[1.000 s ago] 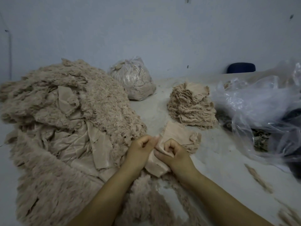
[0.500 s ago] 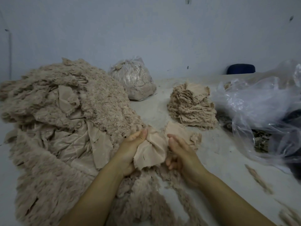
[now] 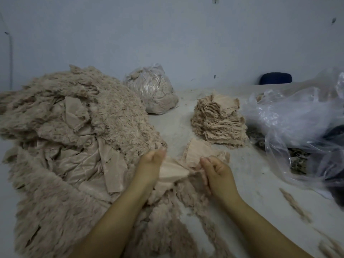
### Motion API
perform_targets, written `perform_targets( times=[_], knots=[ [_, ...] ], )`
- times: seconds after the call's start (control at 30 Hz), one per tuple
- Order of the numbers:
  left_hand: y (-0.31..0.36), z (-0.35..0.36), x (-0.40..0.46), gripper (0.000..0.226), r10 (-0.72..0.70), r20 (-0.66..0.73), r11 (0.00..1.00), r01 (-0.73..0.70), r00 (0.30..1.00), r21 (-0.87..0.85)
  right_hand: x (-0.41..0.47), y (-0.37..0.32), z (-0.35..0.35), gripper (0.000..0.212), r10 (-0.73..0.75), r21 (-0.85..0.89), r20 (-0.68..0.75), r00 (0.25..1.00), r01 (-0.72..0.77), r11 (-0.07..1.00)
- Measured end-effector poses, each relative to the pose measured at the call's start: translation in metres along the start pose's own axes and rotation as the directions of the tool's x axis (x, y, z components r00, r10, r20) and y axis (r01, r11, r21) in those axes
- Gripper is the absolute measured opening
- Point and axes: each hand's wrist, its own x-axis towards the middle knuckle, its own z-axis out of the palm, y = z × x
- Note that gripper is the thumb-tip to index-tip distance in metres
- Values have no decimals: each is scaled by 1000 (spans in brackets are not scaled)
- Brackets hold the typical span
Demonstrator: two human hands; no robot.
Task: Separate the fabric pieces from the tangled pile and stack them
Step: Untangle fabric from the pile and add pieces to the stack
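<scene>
We held one beige fabric piece between our hands, low over the near edge of the tangled pile. It was thin and smooth, folded into a soft wedge. Our left hand gripped its left end, fingers curled round the cloth; our right hand had its fingers curled at the right end, though blur kept us from telling how firmly they pinched.

Just behind our hands lay a small flat stack of ribbed, frayed pieces. Farther back stood the tall stack — squarish, ragged at every edge. The pile itself was fluffy and shaggy, with smooth satin-like folds showing through its middle, and it ran off the left and bottom of the view.

Bare dusty table stayed open between the stacks and the crumpled clear plastic sheet on the right. A tied plastic bag of scraps sat by the wall. A dark blue rounded thing — half hidden — we couldn't identify.
</scene>
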Motion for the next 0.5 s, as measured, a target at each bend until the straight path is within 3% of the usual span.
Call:
perform_targets(
  times=[0.1, 0.2, 0.33, 0.4, 0.5],
  knots=[
    [-3, -9, 8, 39, -10, -70, 998, 5, 997, -67, 2, -3, -14, 43, 3, -107, 178, 984, 16, 994],
    [-2, -7, 10, 37, -26, -126, 989, 7, 992, -144, 2, -6, -23, 41, 114, -249, 421, 900, -6, 968],
    [1, -14, 14, 27, -77, -189, 975, 34, 979, -221, 11, -12, -38, 49, 179, -598, 428, 886, 129, 791],
    [3, -9, 13, 34, -102, -159, 970, 63, 982, -234, 7, -19, -32, 37, 88, -599, 380, 921, 172, 782],
    [5, 11, 6, 34, -158, -72, 910, 117, 985, -398, -6, -23, -7, 51, 36, -287, 283, 959, 49, 957]
  ],
)
